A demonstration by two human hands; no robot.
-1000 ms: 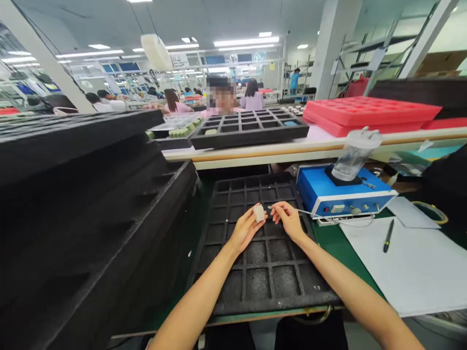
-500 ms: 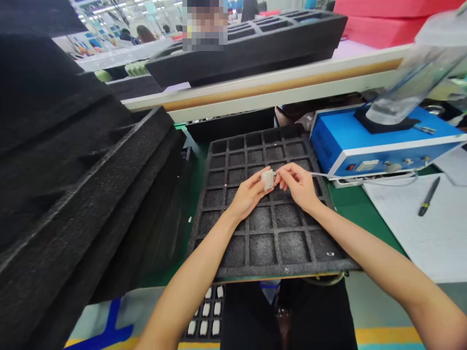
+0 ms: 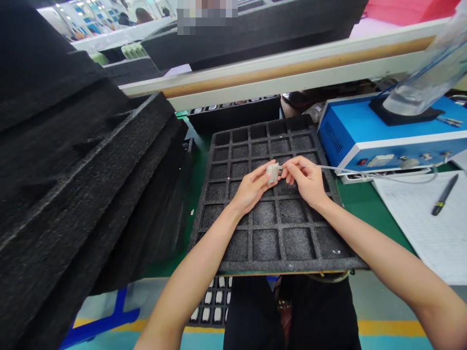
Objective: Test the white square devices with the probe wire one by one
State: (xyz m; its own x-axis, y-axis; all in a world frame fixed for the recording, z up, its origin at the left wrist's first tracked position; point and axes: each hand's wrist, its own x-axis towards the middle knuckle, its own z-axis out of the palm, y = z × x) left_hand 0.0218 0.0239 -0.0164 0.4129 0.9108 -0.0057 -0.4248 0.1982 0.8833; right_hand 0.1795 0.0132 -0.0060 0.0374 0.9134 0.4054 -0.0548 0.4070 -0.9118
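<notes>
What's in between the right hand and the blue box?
In the head view, a thin pale tube and part of the black tray lie between the right hand and the blue box.

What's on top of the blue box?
A black pad bearing a clear cylinder, with small metal pieces beside it. Beneath the pad, the blue box is covered.
</notes>
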